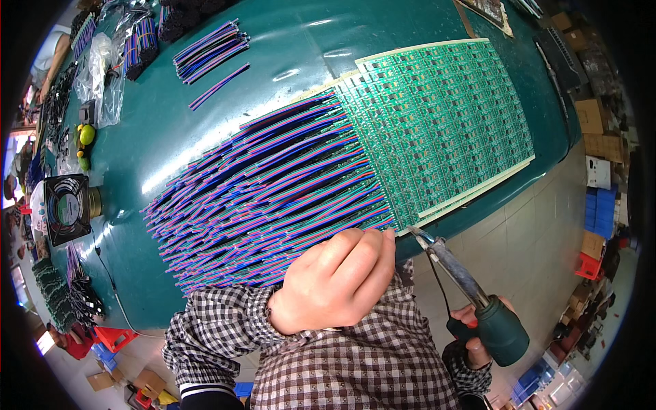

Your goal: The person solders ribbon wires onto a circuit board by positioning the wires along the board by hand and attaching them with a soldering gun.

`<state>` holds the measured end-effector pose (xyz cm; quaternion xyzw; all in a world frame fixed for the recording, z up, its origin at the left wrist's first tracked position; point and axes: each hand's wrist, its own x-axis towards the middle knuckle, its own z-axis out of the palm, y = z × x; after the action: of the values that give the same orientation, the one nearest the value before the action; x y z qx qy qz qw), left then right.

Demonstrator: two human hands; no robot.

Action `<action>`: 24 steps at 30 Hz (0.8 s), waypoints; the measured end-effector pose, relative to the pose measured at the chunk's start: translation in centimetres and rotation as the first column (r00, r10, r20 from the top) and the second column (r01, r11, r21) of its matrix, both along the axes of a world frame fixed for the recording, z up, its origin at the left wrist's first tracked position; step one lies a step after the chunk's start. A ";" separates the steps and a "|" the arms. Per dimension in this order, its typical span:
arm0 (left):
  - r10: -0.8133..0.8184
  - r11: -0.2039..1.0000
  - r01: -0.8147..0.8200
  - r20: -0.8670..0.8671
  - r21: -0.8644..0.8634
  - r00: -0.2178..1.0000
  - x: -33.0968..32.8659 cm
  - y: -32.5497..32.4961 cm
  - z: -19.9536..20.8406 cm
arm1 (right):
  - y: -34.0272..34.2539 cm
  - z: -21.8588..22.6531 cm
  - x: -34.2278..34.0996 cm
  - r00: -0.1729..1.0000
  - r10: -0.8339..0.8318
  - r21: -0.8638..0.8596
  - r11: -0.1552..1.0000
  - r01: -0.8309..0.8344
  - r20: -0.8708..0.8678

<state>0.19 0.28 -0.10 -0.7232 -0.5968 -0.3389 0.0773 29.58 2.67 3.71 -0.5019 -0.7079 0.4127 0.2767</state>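
My left hand (338, 277) is closed, its fingertips pressed together at the near corner of a panel of green circuit boards (437, 123). Its fingers sit on the ends of the nearest multicoloured wires (273, 191), though the exact grip is hidden under them. Rows of these wires fan out leftward from the panel's left edge. My right hand (471, 335) is wrapped round the dark green handle of a soldering gun (502, 331). The tool's long metal barrel slants up and left, its tip close to the panel's corner, just right of my left fingertips.
A bundle of wires (212, 51) and a few loose wires (219, 87) lie at the back of the green table (273, 75). On the left stands a small black fan (67, 209) near yellow-green fruit (86, 135). Past the right edge is a tiled floor (526, 225) with boxes.
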 end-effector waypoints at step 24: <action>0.000 0.997 0.005 -0.072 0.071 0.997 0.1 0.1 -0.5 | -0.3 -0.2 -0.1 1.000 0.012 -0.083 0.996 -0.012 -0.010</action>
<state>0.31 0.39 -0.55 -0.7324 -0.5802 -0.3340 0.1240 29.52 2.40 3.48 -0.5068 -0.6919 0.4458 0.2564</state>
